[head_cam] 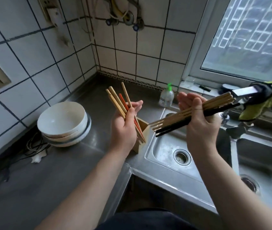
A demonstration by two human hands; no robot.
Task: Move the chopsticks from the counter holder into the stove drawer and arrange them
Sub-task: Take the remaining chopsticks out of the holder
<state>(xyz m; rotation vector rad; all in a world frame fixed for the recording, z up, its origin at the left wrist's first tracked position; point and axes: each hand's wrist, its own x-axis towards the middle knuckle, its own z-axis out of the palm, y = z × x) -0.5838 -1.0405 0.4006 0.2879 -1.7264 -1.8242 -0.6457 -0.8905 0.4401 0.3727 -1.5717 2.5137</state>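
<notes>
My left hand (125, 125) grips several chopsticks (117, 101), pale wooden ones and an orange one, slanting up to the left; their lower ends hang above the wooden holder (142, 136). The holder is a square light-wood box standing on the steel counter by the sink's left rim. My right hand (198, 122) is closed on a second bundle (215, 105) of pale and black chopsticks, held nearly level over the sink with tips pointing left. The stove drawer is out of view.
Stacked white bowls (63, 123) stand left of the holder. A clear soap bottle with a green cap (166, 96) stands behind the double steel sink (165, 146). Cables (32, 146) lie on the counter near the tiled wall. A green cloth (268, 100) drapes the tap by the window.
</notes>
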